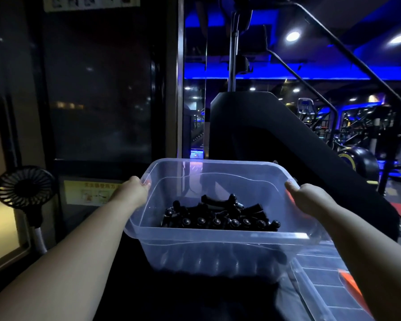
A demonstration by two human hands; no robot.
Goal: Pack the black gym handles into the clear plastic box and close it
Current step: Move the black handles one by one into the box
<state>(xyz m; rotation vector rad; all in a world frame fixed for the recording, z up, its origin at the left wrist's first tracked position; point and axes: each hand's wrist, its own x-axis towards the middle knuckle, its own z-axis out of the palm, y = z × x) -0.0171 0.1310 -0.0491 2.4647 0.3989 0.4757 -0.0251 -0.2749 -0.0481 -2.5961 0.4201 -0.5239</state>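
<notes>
I hold the clear plastic box (pixel 218 249) up in front of me, open at the top with no lid on it. Several black gym handles (pixel 220 216) lie piled on its bottom, their round ends facing me. My left hand (pixel 132 192) grips the box's left rim and my right hand (pixel 308 198) grips the right rim, next to an orange latch. The clear lid (pixel 317 290) with an orange clip lies flat at the lower right, partly under my right forearm.
A small black fan (pixel 24 188) stands at the left by a dark glass cabinet. A black padded gym machine (pixel 276 140) rises right behind the box. A black ball (pixel 359 161) and more dim, blue-lit equipment fill the far right.
</notes>
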